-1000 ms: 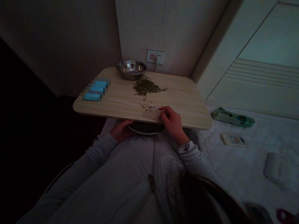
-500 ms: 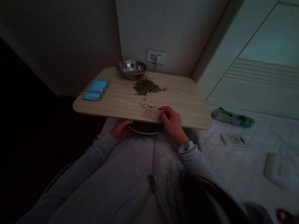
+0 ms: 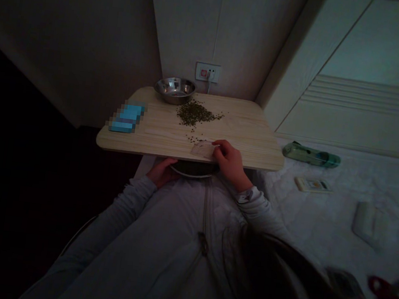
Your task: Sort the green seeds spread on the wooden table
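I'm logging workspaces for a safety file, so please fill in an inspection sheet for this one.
Surface: pale wooden table, rounded corners.
Job's things: seeds, heaped and scattered; clear card near the front edge; steel bowl at the back; lower bowl, contents too dark to tell.
Clutter: pixelated blue item on the table; scissors and green case on white quilt.
Hands: left hand at lower bowl's rim, grip partly hidden; right hand holding clear card.
Cables: white cable in wall socket.
Surroundings: dim; wall behind.

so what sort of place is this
Probably a bedroom: a white quilted cover, apparently bedding, spreads to the right of a small wooden table, which stands near a wall socket.
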A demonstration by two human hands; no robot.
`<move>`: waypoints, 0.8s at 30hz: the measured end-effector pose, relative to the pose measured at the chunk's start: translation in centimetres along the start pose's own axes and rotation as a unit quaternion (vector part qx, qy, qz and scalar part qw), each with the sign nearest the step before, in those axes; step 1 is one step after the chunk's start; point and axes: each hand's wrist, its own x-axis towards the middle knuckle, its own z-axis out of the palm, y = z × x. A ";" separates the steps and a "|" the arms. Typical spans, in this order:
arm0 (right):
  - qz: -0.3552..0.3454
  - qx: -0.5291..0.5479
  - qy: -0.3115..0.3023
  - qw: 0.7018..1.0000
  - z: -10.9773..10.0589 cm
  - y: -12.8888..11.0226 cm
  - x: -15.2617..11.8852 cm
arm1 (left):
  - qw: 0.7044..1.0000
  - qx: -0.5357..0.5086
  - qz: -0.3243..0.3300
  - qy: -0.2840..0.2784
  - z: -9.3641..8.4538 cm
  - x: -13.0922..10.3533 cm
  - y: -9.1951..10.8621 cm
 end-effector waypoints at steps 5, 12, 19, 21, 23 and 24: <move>-0.005 -0.019 0.000 1.000 0.0 -0.1 -0.1 | 1.000 0.007 -0.006 0.016 0.0 0.1 0.1; -0.010 -0.021 -0.001 1.000 0.0 -0.1 -0.1 | 1.000 0.004 -0.003 0.009 0.0 0.1 0.0; -0.008 -0.019 0.002 1.000 0.0 -0.1 -0.1 | 1.000 0.010 -0.008 0.021 0.2 0.0 0.1; -0.011 -0.018 0.002 1.000 0.0 -0.1 -0.1 | 1.000 0.009 -0.005 0.020 0.1 0.0 0.1; -0.011 -0.020 0.002 1.000 0.0 -0.1 -0.1 | 1.000 0.006 -0.001 0.013 0.1 0.0 0.1; -0.010 -0.022 0.002 1.000 0.0 -0.1 -0.2 | 1.000 0.005 -0.001 0.011 0.1 0.1 0.1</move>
